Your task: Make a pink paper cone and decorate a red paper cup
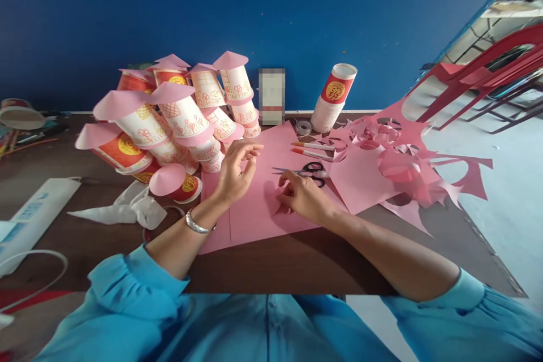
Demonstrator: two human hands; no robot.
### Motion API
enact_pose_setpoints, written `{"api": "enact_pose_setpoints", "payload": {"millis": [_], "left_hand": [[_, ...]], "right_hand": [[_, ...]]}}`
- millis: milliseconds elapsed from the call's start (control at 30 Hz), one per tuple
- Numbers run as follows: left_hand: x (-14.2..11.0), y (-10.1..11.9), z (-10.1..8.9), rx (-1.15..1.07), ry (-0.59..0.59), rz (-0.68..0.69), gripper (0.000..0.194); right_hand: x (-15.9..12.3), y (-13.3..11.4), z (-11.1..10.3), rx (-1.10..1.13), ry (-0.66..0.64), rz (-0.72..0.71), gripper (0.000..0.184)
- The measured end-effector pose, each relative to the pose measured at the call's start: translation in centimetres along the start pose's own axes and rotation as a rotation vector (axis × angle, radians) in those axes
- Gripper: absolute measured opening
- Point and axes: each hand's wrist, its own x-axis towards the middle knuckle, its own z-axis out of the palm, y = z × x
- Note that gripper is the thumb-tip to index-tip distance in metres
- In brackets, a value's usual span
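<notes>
Left hand (238,172) was half-curled, empty, above pink paper (254,215) near the cup towers (178,110) | right hand (299,195) was bent narrow over the paper beside scissors (303,172), grip impossible to tell

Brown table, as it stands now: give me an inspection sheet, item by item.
Surface: brown table, partly covered by pink paper.
Job's things: decorated cups with pink cone tops at left; scissors and two pens on the paper.
Clutter: pink scraps at right; crumpled tissue at left.
Hands: left open, empty; right curled beside the scissors, grip unclear.
Cables: white cable curving at far left.
Surroundings: blue wall, red chair.
</notes>
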Motion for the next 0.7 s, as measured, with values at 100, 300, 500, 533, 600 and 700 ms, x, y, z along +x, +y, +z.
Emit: {"api": "enact_pose_setpoints", "payload": {"millis": [100, 300, 500, 533, 600, 700], "left_hand": [[-0.2, 0.8, 0.2, 0.076, -0.075, 0.059, 0.029], [-1.2, 1.3, 1.2, 0.1, -0.249, 0.121, 0.02], [-1.8, 1.7, 1.6, 0.106, -0.305, 0.165, 0.02], [-1.8, 1.6, 1.6, 0.111, -0.317, 0.167, 0.02], [-1.9, 1.6, 1.7, 0.123, -0.329, 0.176, 0.021], [-2.0, 1.3, 1.8, 0.128, -0.337, 0.148, 0.02]], "right_hand": [[-0.2, -0.6, -0.3, -0.266, 0.021, -0.059, 0.009], [1.2, 0.2, -3.8, -0.715, 0.295, -0.099, 0.02], [2.0, 1.3, -9.3, -0.885, 0.19, 0.04, 0.019], [1.9, 1.3, -10.0, -0.882, 0.147, 0.036, 0.017], [1.7, 1.3, -11.0, -0.915, 0.057, 0.023, 0.013], [1.4, 1.4, -11.4, -1.007, -0.023, 0.001, 0.012]]}}
